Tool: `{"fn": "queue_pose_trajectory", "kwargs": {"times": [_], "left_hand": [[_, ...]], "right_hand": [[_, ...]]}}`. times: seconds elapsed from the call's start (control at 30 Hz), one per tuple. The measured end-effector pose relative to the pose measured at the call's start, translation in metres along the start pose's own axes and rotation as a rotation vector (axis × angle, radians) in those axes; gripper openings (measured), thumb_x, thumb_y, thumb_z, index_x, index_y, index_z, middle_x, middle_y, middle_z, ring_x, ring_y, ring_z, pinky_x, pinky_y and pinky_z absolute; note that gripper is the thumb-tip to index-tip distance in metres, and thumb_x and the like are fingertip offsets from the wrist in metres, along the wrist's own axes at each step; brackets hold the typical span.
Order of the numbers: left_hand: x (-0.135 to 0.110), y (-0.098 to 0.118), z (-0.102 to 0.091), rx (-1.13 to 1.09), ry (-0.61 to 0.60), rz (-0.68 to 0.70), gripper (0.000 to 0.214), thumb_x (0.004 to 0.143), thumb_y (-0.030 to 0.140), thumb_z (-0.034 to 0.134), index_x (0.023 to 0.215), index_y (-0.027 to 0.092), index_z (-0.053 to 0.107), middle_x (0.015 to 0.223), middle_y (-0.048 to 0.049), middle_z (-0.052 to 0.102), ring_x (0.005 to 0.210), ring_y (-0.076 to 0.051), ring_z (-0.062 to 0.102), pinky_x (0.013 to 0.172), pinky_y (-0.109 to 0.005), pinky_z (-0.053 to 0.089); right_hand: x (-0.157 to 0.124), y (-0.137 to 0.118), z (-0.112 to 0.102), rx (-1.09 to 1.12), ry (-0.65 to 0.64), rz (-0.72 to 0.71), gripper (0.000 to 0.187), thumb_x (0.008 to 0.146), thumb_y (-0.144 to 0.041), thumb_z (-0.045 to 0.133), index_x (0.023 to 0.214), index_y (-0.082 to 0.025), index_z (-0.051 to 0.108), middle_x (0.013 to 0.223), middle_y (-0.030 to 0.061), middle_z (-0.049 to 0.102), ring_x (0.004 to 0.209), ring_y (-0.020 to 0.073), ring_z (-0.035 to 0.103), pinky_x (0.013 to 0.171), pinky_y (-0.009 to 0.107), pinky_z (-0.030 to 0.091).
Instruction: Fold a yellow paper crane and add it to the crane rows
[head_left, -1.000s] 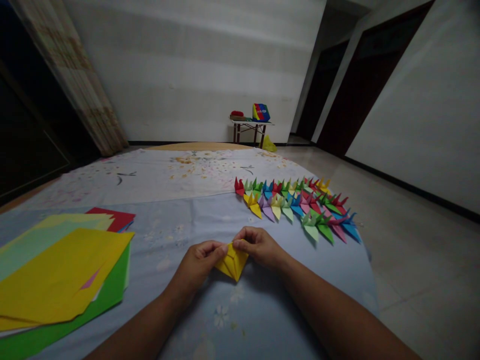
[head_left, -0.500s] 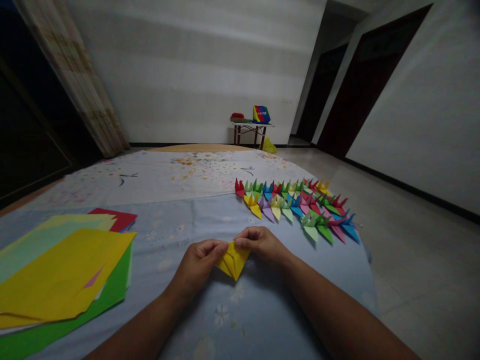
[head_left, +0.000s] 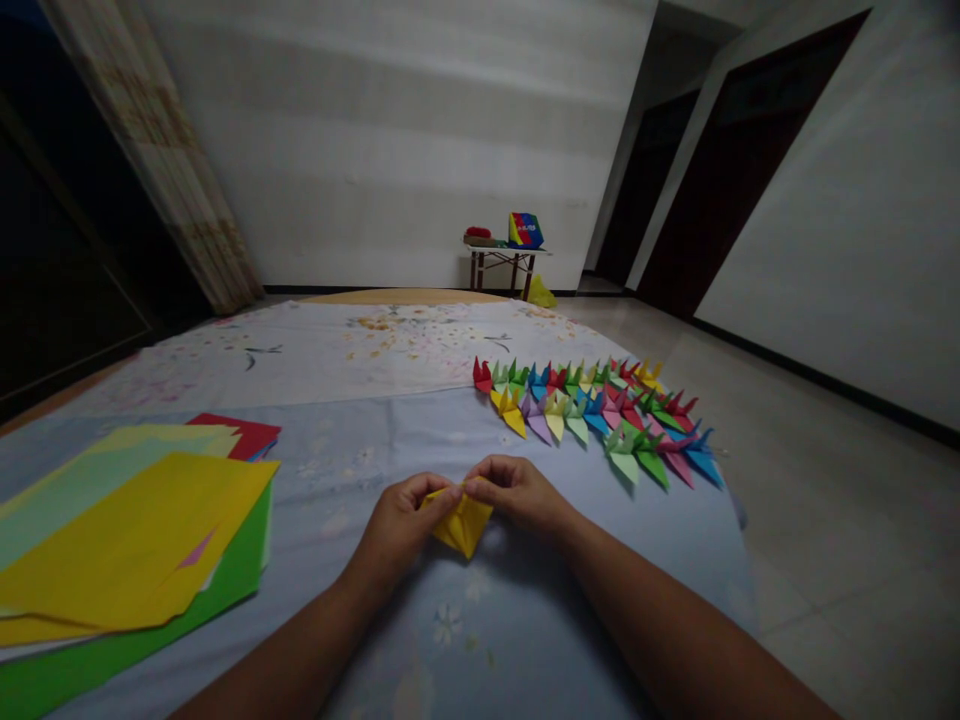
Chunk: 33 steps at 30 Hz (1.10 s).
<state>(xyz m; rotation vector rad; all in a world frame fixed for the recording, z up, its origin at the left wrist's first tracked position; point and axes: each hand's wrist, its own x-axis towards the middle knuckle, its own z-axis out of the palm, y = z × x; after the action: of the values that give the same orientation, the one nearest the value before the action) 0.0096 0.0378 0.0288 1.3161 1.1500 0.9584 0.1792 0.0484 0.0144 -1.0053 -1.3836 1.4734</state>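
My left hand (head_left: 401, 522) and my right hand (head_left: 517, 494) both pinch a small folded yellow paper (head_left: 459, 524) held just above the pale blue cloth (head_left: 480, 620). The fingertips of both hands meet at the paper's top edge; its pointed bottom hangs down between them. A row of finished folded paper cranes (head_left: 592, 410) in many colours lies on the cloth beyond my right hand.
A stack of loose coloured sheets (head_left: 127, 540), yellow on top with green and red beneath, lies at the left. A second, white flowered cloth (head_left: 337, 345) lies farther back. A small table (head_left: 504, 262) with a colourful box stands by the far wall. Bare floor (head_left: 840, 520) is at the right.
My fingertips have drawn closer together over the top of the yellow paper, which now looks smaller and more folded in. The view has shifted slightly.
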Motion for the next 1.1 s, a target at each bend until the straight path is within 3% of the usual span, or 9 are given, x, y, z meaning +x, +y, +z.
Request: {"fn": "queue_pose_trajectory", "kwargs": {"times": [0.2, 0.7, 0.77, 0.83, 0.9, 1.0, 1.1], "left_hand": [[0.0, 0.002, -0.002, -0.071, -0.06, -0.016, 0.026, 0.066, 0.04, 0.067, 0.068, 0.014, 0.067, 0.061, -0.0018, 0.065, 0.057, -0.014, 0.057, 0.054, -0.022, 0.041], [0.007, 0.0, -0.007, -0.083, -0.028, 0.026, 0.029, 0.071, 0.039, 0.063, 0.081, 0.013, 0.069, 0.078, -0.0058, 0.07, 0.072, -0.019, 0.061, 0.068, -0.027, 0.046], [0.007, 0.0, -0.007, -0.068, 0.046, 0.07, 0.032, 0.071, 0.04, 0.062, 0.087, 0.013, 0.068, 0.086, -0.0061, 0.069, 0.078, -0.02, 0.061, 0.071, -0.028, 0.046], [0.006, 0.002, -0.007, -0.004, 0.203, 0.153, 0.034, 0.07, 0.042, 0.063, 0.09, 0.015, 0.065, 0.089, -0.0053, 0.068, 0.081, -0.02, 0.06, 0.072, -0.028, 0.045], [0.002, 0.005, -0.006, 0.088, 0.307, 0.237, 0.03, 0.072, 0.043, 0.06, 0.086, 0.017, 0.064, 0.083, -0.0031, 0.066, 0.077, -0.018, 0.059, 0.071, -0.027, 0.044], [-0.005, 0.011, -0.001, 0.138, 0.203, 0.266, 0.028, 0.08, 0.043, 0.051, 0.08, 0.017, 0.062, 0.071, -0.0006, 0.061, 0.07, -0.017, 0.057, 0.066, -0.026, 0.043], [-0.01, 0.014, 0.007, 0.003, 0.043, 0.2, 0.031, 0.081, 0.043, 0.049, 0.094, 0.017, 0.059, 0.083, -0.004, 0.063, 0.08, -0.019, 0.059, 0.066, -0.027, 0.045]], "right_hand": [[0.0, -0.003, 0.002, 0.032, 0.037, -0.014, 0.036, 0.061, -0.045, 0.071, 0.067, -0.013, 0.058, 0.059, -0.0024, 0.057, 0.051, 0.0076, 0.048, 0.052, 0.021, 0.037], [0.001, -0.005, -0.004, -0.029, 0.136, -0.025, 0.037, 0.063, -0.049, 0.068, 0.066, -0.013, 0.061, 0.057, -0.0015, 0.057, 0.052, 0.0086, 0.048, 0.054, 0.022, 0.038], [0.002, -0.005, -0.005, -0.084, 0.196, -0.077, 0.036, 0.065, -0.049, 0.066, 0.066, -0.013, 0.06, 0.057, -0.0014, 0.056, 0.052, 0.009, 0.047, 0.053, 0.022, 0.037], [0.002, -0.005, -0.006, -0.152, 0.266, -0.139, 0.035, 0.068, -0.049, 0.064, 0.068, -0.014, 0.062, 0.061, 0.0, 0.057, 0.056, 0.0108, 0.049, 0.055, 0.023, 0.039], [0.001, -0.004, -0.007, -0.238, 0.33, -0.201, 0.032, 0.072, -0.047, 0.061, 0.072, -0.015, 0.064, 0.065, 0.0019, 0.06, 0.061, 0.0129, 0.052, 0.058, 0.024, 0.041], [-0.002, -0.005, -0.005, -0.391, 0.385, -0.325, 0.026, 0.077, -0.041, 0.058, 0.076, -0.017, 0.067, 0.07, 0.004, 0.062, 0.065, 0.0148, 0.053, 0.062, 0.026, 0.042], [-0.007, -0.008, 0.003, -0.492, 0.321, -0.485, 0.018, 0.078, -0.034, 0.059, 0.083, -0.021, 0.069, 0.075, 0.0056, 0.063, 0.07, 0.0158, 0.055, 0.066, 0.028, 0.043]]}}
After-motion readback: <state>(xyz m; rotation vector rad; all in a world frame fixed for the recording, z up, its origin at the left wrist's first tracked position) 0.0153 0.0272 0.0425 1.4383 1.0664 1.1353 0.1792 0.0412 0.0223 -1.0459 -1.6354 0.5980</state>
